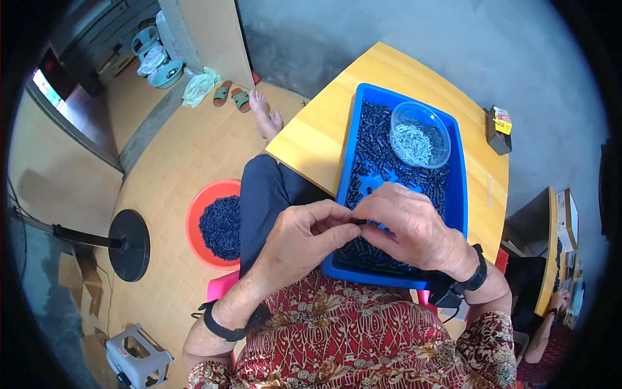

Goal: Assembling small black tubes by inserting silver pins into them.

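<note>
My left hand (299,241) and my right hand (413,223) meet over the near left part of a blue tray (461,194). Both are closed in a pinch on one small black cylindrical piece (358,222), mostly covered by the fingertips. Many similar black pieces (372,126) lie loose in the tray, with some blue bottom showing among them. Inside the tray's far right part stands a round clear plastic bowl (447,146). It contains a heap of small shiny metal parts (413,144), too small to name.
The tray rests on a yellow wooden table (311,139). Left of my leg, a red basin (194,223) of dark pieces sits on the floor. A small dark box (499,139) is at the table's right edge. Another person's hand (558,299) shows at far right.
</note>
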The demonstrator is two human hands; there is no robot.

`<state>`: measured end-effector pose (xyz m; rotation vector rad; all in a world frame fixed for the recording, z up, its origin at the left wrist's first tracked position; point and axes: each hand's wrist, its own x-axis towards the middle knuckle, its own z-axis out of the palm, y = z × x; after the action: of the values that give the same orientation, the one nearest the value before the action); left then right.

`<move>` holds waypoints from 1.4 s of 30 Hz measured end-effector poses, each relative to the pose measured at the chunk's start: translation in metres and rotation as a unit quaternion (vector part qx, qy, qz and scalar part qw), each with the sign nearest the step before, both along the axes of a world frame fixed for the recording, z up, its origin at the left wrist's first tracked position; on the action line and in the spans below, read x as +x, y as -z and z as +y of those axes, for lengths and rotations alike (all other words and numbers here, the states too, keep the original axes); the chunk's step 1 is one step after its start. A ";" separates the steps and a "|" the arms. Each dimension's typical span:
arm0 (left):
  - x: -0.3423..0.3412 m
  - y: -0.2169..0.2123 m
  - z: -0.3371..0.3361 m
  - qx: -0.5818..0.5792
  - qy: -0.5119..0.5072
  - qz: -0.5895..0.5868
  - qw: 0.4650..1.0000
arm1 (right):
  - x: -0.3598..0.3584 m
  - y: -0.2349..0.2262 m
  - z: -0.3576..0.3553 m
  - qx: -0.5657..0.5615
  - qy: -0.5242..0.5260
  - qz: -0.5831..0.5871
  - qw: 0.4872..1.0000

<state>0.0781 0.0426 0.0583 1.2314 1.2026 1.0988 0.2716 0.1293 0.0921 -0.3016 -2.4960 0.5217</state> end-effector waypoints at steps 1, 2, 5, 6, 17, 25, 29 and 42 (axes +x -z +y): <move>0.001 0.002 0.000 -0.002 0.015 -0.010 1.000 | 0.000 0.001 -0.001 0.004 0.001 -0.002 1.000; 0.000 0.000 0.001 -0.004 0.024 -0.018 1.000 | 0.000 0.002 -0.001 0.009 -0.004 0.005 1.000; -0.001 0.005 0.002 -0.037 0.021 -0.140 0.989 | 0.000 -0.003 -0.004 0.022 -0.003 0.009 1.000; -0.002 0.005 0.002 -0.031 0.022 -0.145 0.989 | 0.001 -0.004 -0.004 0.018 0.005 0.014 1.000; -0.002 0.004 -0.002 -0.034 0.015 -0.210 0.977 | -0.001 -0.007 -0.010 0.070 0.027 0.037 0.996; -0.004 0.005 -0.001 -0.047 0.024 -0.227 0.972 | 0.000 -0.007 -0.009 -0.108 -0.005 0.032 0.994; -0.006 0.005 -0.001 -0.057 0.040 -0.204 0.976 | 0.003 -0.007 -0.005 -0.244 -0.005 0.012 0.970; -0.006 0.003 -0.001 -0.062 0.047 -0.187 0.979 | 0.007 -0.003 -0.004 -0.386 0.006 0.001 0.923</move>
<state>0.0718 0.0415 0.0550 0.9257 0.9027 1.1085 0.2784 0.1249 0.0950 -0.6048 -2.1681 1.4867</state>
